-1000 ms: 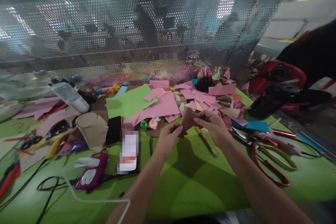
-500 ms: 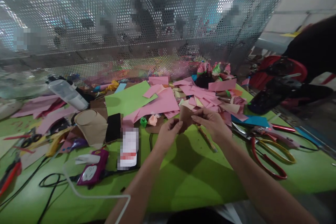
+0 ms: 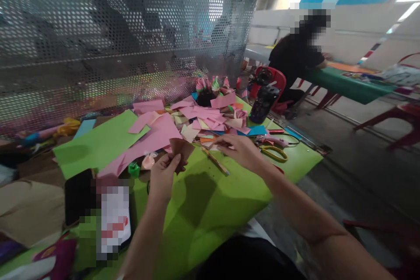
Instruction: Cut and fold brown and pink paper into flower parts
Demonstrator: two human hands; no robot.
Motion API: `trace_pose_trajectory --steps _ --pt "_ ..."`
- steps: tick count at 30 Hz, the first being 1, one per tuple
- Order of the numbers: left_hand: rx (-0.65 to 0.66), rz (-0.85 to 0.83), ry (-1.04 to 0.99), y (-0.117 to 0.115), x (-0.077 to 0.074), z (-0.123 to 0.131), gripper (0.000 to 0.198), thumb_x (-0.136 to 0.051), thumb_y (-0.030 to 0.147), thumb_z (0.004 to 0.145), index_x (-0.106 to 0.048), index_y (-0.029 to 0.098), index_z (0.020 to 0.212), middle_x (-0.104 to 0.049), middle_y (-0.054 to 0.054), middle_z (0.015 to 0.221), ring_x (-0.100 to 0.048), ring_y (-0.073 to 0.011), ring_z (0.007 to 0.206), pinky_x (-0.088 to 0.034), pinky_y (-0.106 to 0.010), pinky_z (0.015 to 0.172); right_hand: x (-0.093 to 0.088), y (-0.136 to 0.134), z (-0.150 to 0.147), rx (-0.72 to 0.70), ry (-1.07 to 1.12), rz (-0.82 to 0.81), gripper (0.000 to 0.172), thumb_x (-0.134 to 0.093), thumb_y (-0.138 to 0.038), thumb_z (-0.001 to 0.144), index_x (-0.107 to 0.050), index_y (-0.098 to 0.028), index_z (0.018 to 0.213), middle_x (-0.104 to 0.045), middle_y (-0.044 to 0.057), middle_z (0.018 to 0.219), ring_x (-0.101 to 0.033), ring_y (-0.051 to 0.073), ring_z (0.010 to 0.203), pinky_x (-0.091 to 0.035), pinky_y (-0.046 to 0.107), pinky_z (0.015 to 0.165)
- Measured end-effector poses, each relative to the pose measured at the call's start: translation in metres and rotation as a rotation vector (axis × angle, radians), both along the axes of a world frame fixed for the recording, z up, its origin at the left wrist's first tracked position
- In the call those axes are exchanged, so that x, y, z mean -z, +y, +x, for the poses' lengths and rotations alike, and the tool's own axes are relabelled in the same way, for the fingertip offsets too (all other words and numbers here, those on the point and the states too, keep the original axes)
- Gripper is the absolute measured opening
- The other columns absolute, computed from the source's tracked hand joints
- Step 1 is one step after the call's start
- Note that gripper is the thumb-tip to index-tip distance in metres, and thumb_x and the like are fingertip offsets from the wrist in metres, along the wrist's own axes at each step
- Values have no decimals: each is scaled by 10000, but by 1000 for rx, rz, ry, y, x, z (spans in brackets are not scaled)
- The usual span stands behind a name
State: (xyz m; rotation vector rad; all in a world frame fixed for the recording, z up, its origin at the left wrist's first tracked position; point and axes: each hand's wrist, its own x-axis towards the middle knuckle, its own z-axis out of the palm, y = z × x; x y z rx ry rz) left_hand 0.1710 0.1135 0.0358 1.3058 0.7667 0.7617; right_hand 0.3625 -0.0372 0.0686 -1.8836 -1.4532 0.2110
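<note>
Perforated metal screen (image 3: 147,52) stands behind the bright green tabletop (image 3: 183,236); bg R has a person in black (image 3: 290,61) on a red chair (image 3: 280,82) at a green-covered table (image 3: 354,83). Landmark = the pencil (image 3: 215,160), lying diag. on the tabletop, far end angled L.

Brown paper piece (image 3: 182,146) is just L of pencil, held up off the surface by the L hand (image 3: 166,173), thumb & fingers pinching its lower part. Long axis approx. upright w/ slight lean to R; wide, angular edge points up & away, narrow end goes down into the grip. Looks plain, matte, mid-brown, bent into a rough fan shape. R hand (image 3: 239,151) is by pencil's far end, fingers bent & close tog., apart from the brown paper; clutter behind the fingertips, so can't tell if they're pinching a scrap or just near it.

L of pencil, past the brown paper: peach wad (image 3: 148,161) & green wad (image 3: 134,169) side by side, then lime-green sheet (image 3: 95,142) w/ large pink sheet (image 3: 157,133) next to it. Beyond pencil: heap of pink strips (image 3: 205,118), then a small green-swirl cone (image 3: 215,84). R of pencil: yellow handle (image 3: 284,154); dark bottle (image 3: 263,103) farther back. Near-L of pencil: black phone (image 3: 80,197) & beside it a phone w/ lit white screen (image 3: 114,210), red band on it; wording pixelated.
</note>
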Motion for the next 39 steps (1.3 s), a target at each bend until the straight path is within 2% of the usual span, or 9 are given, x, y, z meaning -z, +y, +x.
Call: trace_pose_trajectory --steps 5,7,10,14,19,26,29,33,39 --pt "-1 -47 -34 -5 -5 1 414 -836 486 542 -665 151 716 -642 -11 568 -575 -139 550 -440 -239 521 23 -77 50 287 -369 -371 185 -553 -251 882 -705 -221 983 -729 88 1059 -653 275 990 -461 352 819" --pt "-3 -55 -39 -6 -4 2 408 -834 484 541 -661 153 704 -641 -10 570 -567 -135 548 -428 -236 519 37 -98 63 332 -442 -490 273 -590 -202 816 -677 -188 1075 -681 139 1192 -617 307 1086 -452 374 865" --pt "-18 -49 -33 -6 -1 2 398 -827 480 549 -663 151 701 -632 -3 565 -541 -121 539 -405 -226 520 51 -112 69 347 -454 -553 427 -601 -153 732 -621 -139 1159 -658 178 1185 -609 318 1076 -442 378 864" --pt "-21 -38 -35 -4 2 2 399 -830 486 547 -655 154 684 -631 2 568 -507 -105 519 -372 -217 511 55 -111 60 375 -367 -487 479 -613 -176 654 -578 -166 1131 -646 135 1109 -607 292 982 -426 343 779" --pt "-35 -61 -45 -1 1 2 441 -855 506 499 -658 156 679 -627 7 569 -512 -106 521 -368 -217 509 49 -114 52 337 -89 -344 467 -606 -197 610 -544 -195 1073 -601 71 1026 -568 204 768 -417 317 670" --pt "-35 -107 -29 -2 -1 3 541 -896 525 396 -697 140 719 -652 -6 603 -543 -118 566 -421 -227 549 41 -115 43 168 460 -147 584 -641 -279 677 -509 -227 1244 -607 63 1050 -601 235 890 -494 363 757" --pt "-39 -152 -43 -3 -2 5 565 -914 507 343 -690 145 715 -657 -1 625 -559 -121 578 -434 -227 554 42 -108 38 142 501 -130 633 -728 -380 685 -541 -240 1273 -630 65 1109 -600 272 1018 -491 388 858" --pt "-36 -163 -58 -7 -4 5 537 -911 492 372 -684 150 718 -660 2 633 -557 -114 573 -428 -217 545 43 -102 37 146 544 -116 638 -751 -379 657 -600 -239 1261 -639 72 1195 -555 313 1158 -455 411 951" --pt "63 -179 -108 -14 -1 2 399 -863 458 511 -623 163 630 -602 23 556 -499 -80 519 -378 -195 522 37 -84 26 75 799 -112 689 -733 -447 699 -550 -259 1335 -672 74 1022 -619 250 905 -488 364 754"
